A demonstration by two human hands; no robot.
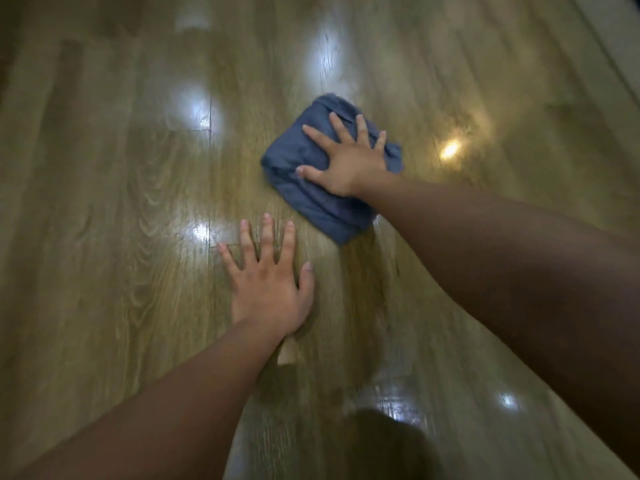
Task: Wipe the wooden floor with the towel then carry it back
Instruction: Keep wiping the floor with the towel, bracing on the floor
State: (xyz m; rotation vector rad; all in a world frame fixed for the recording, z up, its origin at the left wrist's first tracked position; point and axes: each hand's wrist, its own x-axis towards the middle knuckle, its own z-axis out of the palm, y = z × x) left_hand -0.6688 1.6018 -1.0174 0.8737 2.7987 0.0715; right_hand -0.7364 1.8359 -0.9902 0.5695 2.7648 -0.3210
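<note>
Now the right hand (348, 161) lies flat, fingers spread, pressing on the folded blue towel (322, 199) on the wooden floor (104, 202) — the left hand (268, 285), also spread open, rests on the bare boards just nearer and to the left of it.

No text, label or number can be read — nothing legible anywhere.

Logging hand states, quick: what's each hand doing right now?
Left hand: open, flat on the wooden floor.
Right hand: open, pressing the towel.
</note>
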